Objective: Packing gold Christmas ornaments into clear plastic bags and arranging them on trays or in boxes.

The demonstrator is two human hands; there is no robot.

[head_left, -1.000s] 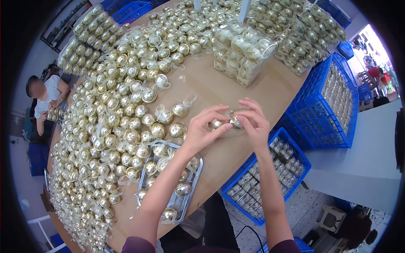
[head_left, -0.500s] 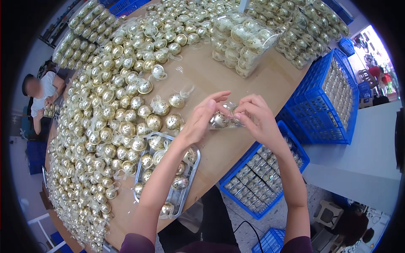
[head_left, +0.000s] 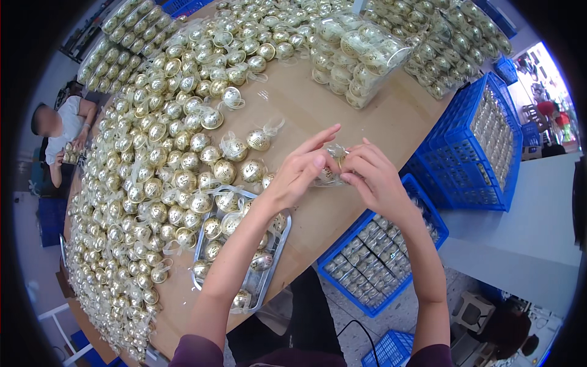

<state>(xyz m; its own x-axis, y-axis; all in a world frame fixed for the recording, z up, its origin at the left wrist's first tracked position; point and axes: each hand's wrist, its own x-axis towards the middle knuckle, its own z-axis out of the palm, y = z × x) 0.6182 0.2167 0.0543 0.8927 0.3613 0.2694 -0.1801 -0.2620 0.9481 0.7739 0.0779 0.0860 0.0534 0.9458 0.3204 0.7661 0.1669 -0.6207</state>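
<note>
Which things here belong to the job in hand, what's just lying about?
Job, it seems:
clear plastic package between left hand and right hand
loose gold balls
metal tray
blue crates

Just about, likely:
beige stool
black cable

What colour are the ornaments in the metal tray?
Ornaments: pale gold with dark markings; head view.

Workshop, apparently for packing: gold balls heaped on table, stacked clear packs, filled blue crates, co-worker.
</note>
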